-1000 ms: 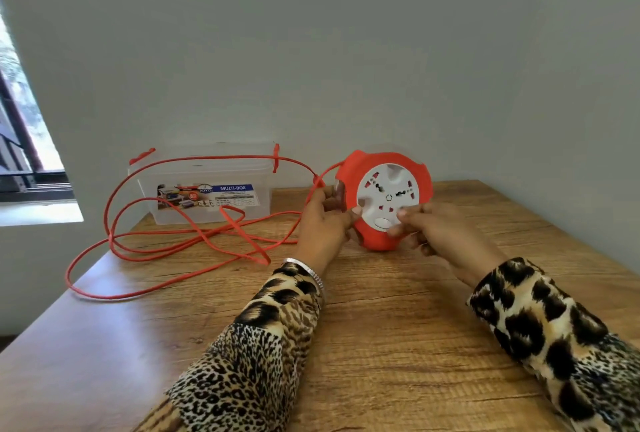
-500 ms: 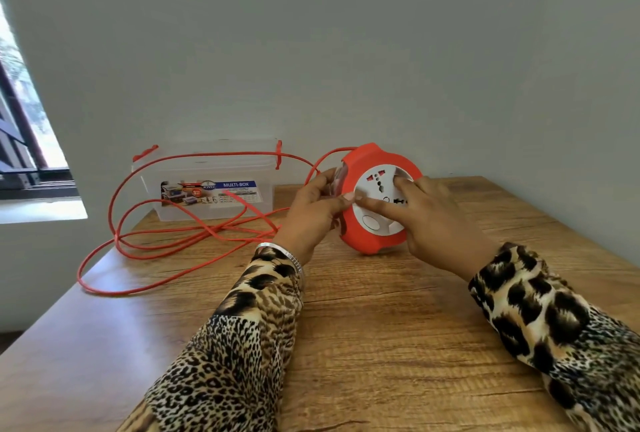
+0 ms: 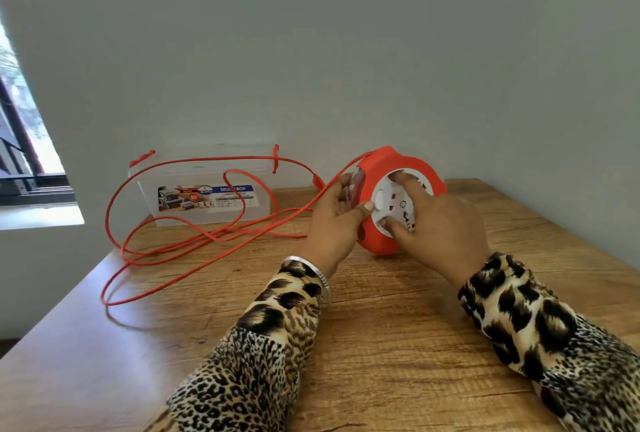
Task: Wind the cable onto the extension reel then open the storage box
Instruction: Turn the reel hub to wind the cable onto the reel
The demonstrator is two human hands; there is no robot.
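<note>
Hands hold a round red reel (image 3: 381,241) that stands on its edge on the wooden bench (image 3: 381,345), near the back wall. The left hand (image 3: 332,227) is curled around the reel's left side, with its thumb pressed on the white face. The right hand (image 3: 440,223) lies over that white face, fingers bent and touching it, so part of the sockets is hidden.

A long red cable (image 3: 194,241) runs out from the top left of the reel. It lies in loose loops on the bench to the left, and one loop hangs past the bench edge. Most of the cable is not on the reel.

A clear storage box (image 3: 207,209) sits at the back of the bench, behind the loops. Its lid is on and its red clips show at the top. Both arms wear spotted sleeves (image 3: 263,345).
</note>
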